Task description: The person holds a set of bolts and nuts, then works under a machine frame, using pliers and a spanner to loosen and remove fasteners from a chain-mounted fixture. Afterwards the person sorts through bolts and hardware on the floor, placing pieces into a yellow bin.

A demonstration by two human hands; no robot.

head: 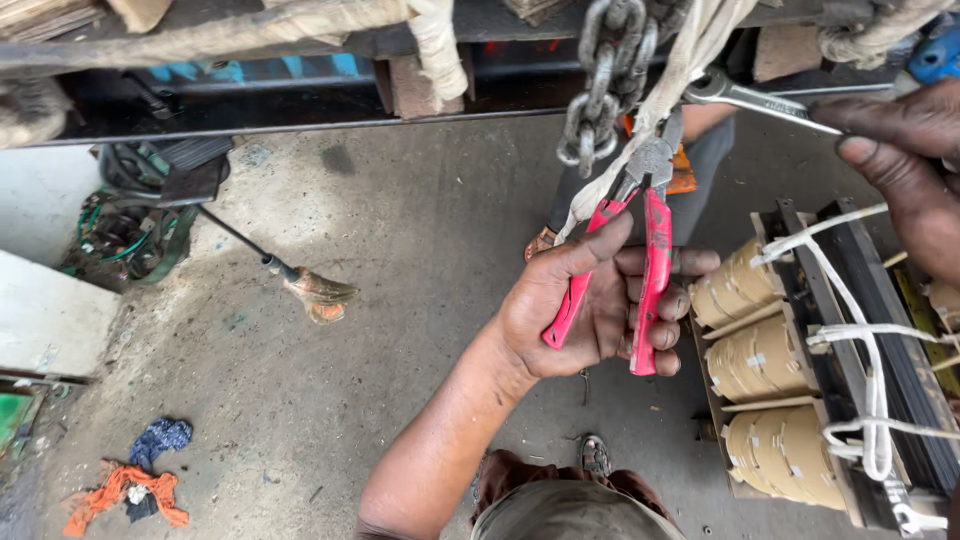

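Observation:
My left hand is shut on the red handles of a pair of pliers. The pliers' grey jaws point up and lie against a white strap that hangs beside a steel chain. At the upper right, my right hand pinches the end of a silver spanner. Below that hand stands a transformer with three paper-wrapped coils and white-sleeved wires.
Another person's sandalled foot and grey trouser leg stand behind the strap. On the concrete floor lie a long-handled brush, coloured rags and a heap of cables. A dark beam crosses the top.

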